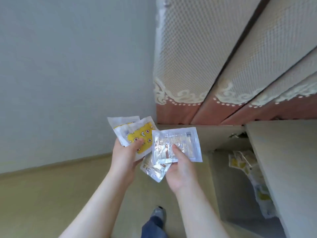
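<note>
The printing on the clear packets (178, 143) is too blurred to read, and the fingers beneath them are hidden. The left hand (126, 155) grips a fan of yellow-patterned packets (137, 134), thumb on top. The right hand (180, 170) pinches the clear packets just beside them. All are held above the beige floor (51, 186), near a grey wall (68, 66) and a lace curtain (188, 57). An open cardboard box (223, 145) at the right half hides more packets (240, 162) under its flap.

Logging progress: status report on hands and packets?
Left hand grips yellow-patterned packets. Right hand grips clear packets. Open box at right, more packets inside. Nothing in the way.
</note>
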Motion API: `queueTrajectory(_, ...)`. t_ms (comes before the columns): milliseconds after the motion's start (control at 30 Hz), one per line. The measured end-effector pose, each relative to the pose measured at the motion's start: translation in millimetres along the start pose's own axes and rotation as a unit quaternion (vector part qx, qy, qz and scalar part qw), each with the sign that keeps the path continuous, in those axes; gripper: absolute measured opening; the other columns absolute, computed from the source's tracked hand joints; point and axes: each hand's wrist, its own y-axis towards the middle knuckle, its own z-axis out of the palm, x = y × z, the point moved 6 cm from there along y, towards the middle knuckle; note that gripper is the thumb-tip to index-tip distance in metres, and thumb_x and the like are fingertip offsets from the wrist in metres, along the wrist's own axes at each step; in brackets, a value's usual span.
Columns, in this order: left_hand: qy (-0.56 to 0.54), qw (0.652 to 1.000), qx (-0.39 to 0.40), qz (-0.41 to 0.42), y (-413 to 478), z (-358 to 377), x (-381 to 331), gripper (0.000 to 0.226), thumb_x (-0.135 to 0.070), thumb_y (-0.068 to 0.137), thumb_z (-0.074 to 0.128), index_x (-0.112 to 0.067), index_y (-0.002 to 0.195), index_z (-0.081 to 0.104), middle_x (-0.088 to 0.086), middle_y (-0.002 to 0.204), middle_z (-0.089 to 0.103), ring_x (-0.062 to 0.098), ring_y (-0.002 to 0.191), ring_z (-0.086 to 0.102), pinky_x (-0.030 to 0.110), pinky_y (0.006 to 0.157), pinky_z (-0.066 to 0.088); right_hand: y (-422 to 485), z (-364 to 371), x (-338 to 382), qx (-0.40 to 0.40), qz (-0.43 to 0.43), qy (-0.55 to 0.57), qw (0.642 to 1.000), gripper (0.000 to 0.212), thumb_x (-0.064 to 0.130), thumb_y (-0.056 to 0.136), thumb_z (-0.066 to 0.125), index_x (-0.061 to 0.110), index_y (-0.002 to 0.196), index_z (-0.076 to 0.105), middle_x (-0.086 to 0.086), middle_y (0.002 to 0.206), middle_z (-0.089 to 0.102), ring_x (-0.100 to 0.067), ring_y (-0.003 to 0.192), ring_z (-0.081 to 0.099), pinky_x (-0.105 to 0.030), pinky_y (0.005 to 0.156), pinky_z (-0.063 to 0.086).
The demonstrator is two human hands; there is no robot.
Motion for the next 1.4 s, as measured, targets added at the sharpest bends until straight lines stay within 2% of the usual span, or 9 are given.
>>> queueTrajectory(233,-0.126,0.979,-0.138,0.081,-38.0,-151.5,-94.1,0.027,0.006,0.086,0.056,-0.014,0.105,0.060,0.011,0.102,0.071,0.027,0.088,0.070,0.033,0.067,0.057,-43.8,134.1,-109.3,0.092,0.071,-0.123,0.986,0.026,0.006,0.091,0.056,0.005,0.117,0.059,-0.021,0.114,0.066,-0.036,0.102,0.064,-0.055,0.095,0.045)
queueTrajectory(400,-0.180,0.941,-0.246,0.146,-78.8,-281.5,-150.5,0.036,0.002,0.082,0.064,-0.008,0.116,0.058,0.006,0.102,0.071,0.023,0.092,0.069,0.036,0.081,0.053,-86.9,227.1,-212.8,0.151,0.096,-0.190,0.965,0.022,0.003,0.092,0.053,0.002,0.113,0.059,-0.020,0.111,0.067,-0.035,0.100,0.065,-0.056,0.095,0.046)
queueTrajectory(533,-0.208,0.914,-0.287,0.199,-117.7,-380.9,-194.2,0.030,0.002,0.083,0.064,-0.008,0.111,0.062,0.006,0.102,0.072,0.023,0.097,0.067,0.042,0.098,0.047,-131.4,295.1,-301.9,0.204,0.119,-0.220,0.947,0.013,-0.001,0.093,0.050,0.002,0.101,0.060,-0.016,0.096,0.068,-0.028,0.082,0.066,-0.048,0.071,0.052)
queueTrajectory(667,-0.243,0.879,-0.325,0.251,-159.7,-472.9,-228.3,0.027,0.005,0.084,0.062,-0.019,0.097,0.060,0.000,0.096,0.071,0.020,0.093,0.067,0.039,0.091,0.050,-177.4,346.7,-395.0,0.250,0.166,-0.229,0.926,0.018,-0.002,0.093,0.049,0.002,0.108,0.059,-0.014,0.094,0.067,-0.025,0.075,0.066,-0.039,0.056,0.053)
queueTrajectory(767,-0.261,0.851,-0.359,0.282,-189.4,-538.1,-244.9,0.035,0.006,0.084,0.062,-0.013,0.113,0.059,0.006,0.105,0.070,0.024,0.098,0.067,0.039,0.086,0.052,-205.4,374.7,-457.8,0.278,0.197,-0.247,0.907,0.014,-0.002,0.092,0.052,0.002,0.102,0.060,-0.013,0.088,0.067,-0.023,0.065,0.069,-0.034,0.048,0.055)
queueTrajectory(967,-0.286,0.800,-0.412,0.329,-234.4,-650.3,-278.0,0.054,0.012,0.081,0.062,-0.014,0.126,0.049,0.008,0.117,0.066,0.025,0.103,0.065,0.040,0.082,0.054,-245.0,424.4,-568.9,0.327,0.251,-0.269,0.871,0.014,-0.003,0.092,0.051,0.003,0.099,0.061,-0.013,0.088,0.071,-0.025,0.083,0.066,-0.047,0.094,0.049)
queueTrajectory(1067,-0.304,0.775,-0.437,0.340,-246.3,-696.5,-290.1,0.054,0.012,0.080,0.062,-0.016,0.125,0.050,0.006,0.117,0.066,0.024,0.103,0.065,0.039,0.082,0.053,-262.1,455.1,-620.0,0.358,0.276,-0.280,0.847,0.023,-0.004,0.090,0.053,0.003,0.110,0.061,-0.013,0.097,0.069,-0.025,0.085,0.067,-0.047,0.090,0.050)
queueTrajectory(1200,-0.328,0.746,-0.451,0.363,-249.2,-759.5,-314.5,0.051,0.016,0.082,0.057,-0.013,0.123,0.054,0.009,0.113,0.067,0.024,0.099,0.065,0.035,0.074,0.053,-275.6,501.9,-690.9,0.387,0.328,-0.293,0.810,0.027,-0.006,0.089,0.053,0.008,0.110,0.061,-0.010,0.080,0.073,-0.022,0.062,0.071,-0.038,0.051,0.057)
queueTrajectory(1400,-0.336,0.703,-0.482,0.401,-251.6,-858.1,-365.0,0.049,0.017,0.085,0.051,-0.016,0.121,0.055,0.003,0.103,0.069,0.017,0.089,0.067,0.027,0.065,0.057,-295.1,579.3,-806.4,0.449,0.385,-0.308,0.745,0.038,-0.005,0.089,0.051,0.010,0.123,0.058,-0.012,0.096,0.072,-0.026,0.080,0.071,-0.051,0.078,0.055)
